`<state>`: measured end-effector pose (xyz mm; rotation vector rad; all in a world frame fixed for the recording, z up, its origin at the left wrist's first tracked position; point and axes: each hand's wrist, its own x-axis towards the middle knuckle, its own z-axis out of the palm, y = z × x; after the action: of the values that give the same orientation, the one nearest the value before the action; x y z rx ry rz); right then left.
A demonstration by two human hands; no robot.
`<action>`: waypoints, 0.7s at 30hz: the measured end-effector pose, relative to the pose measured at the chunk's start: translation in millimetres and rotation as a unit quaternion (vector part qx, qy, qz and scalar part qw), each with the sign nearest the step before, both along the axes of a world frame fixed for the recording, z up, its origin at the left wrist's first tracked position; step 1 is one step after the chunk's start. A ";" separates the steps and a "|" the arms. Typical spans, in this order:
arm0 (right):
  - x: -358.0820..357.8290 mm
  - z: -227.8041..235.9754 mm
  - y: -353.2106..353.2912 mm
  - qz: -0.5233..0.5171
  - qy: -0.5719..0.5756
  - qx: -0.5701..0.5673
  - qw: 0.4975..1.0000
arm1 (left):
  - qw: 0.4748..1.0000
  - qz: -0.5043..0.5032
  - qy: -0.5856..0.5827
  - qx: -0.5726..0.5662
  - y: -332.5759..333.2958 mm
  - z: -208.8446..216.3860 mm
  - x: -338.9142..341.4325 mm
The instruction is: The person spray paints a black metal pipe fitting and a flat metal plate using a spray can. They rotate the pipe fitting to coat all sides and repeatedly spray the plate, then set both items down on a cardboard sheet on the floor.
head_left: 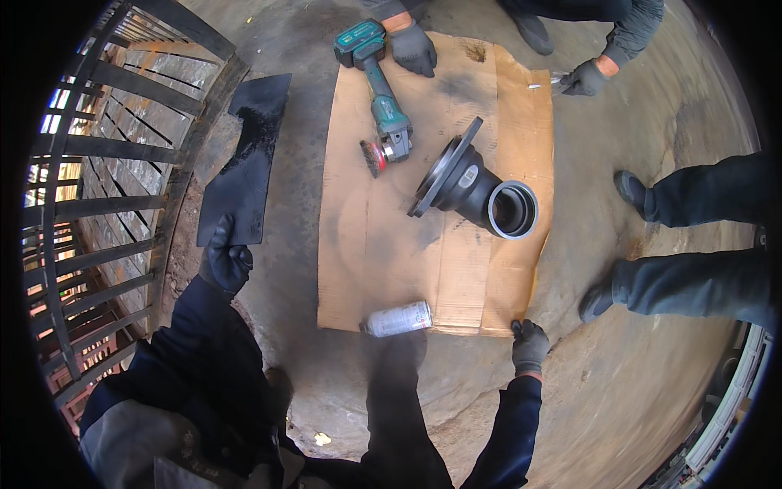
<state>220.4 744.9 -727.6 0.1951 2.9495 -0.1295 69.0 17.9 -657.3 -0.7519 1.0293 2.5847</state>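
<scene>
Two pinches | left hand: black sheet, left of cardboard | right hand: cardboard's corner | pipe atop cardboard, likely for padding

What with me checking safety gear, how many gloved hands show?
4: left hand at the black sheet; right hand at the cardboard's near right corner; one co-worker hand by the grinder, another by the far right corner. Others may be hidden.

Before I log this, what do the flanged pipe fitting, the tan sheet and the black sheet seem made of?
Flanged pipe fitting: probably metal, dark satin finish, by its thick walls and soft highlights.
Tan sheet: matte cardboard, shown by creases and ribbing.
Black sheet: perhaps rubber or plastic; patchy shine leaves it open.
</scene>
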 end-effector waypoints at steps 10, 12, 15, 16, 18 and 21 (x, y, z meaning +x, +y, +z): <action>39.4 -27.8 -61.2 -0.483 0.071 -0.554 0.675 | 1.000 0.016 -0.019 -0.003 9.2 7.8 -2.5; 44.4 -37.5 -70.1 -0.500 0.106 -0.586 0.628 | 0.999 0.028 -0.021 -0.009 10.4 6.7 -4.0; 44.1 -46.5 -74.3 -0.477 0.092 -0.557 0.674 | 1.000 0.007 -0.012 0.005 11.6 3.2 -6.0; 42.3 -47.8 -75.3 -0.467 0.066 -0.538 0.699 | 1.000 -0.004 -0.009 -0.012 11.9 1.9 -6.3; 38.5 -46.4 -74.7 -0.384 0.048 -0.358 0.850 | 0.999 0.011 -0.009 -0.039 11.5 -1.3 -4.7; 30.0 -41.4 -72.1 -0.275 0.048 -0.186 0.942 | 0.999 0.000 -0.016 -0.052 5.8 -6.8 -3.8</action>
<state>250.4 672.7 -768.9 0.9678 2.8019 -0.7775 65.2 23.7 -664.0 -0.8149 1.1620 2.5270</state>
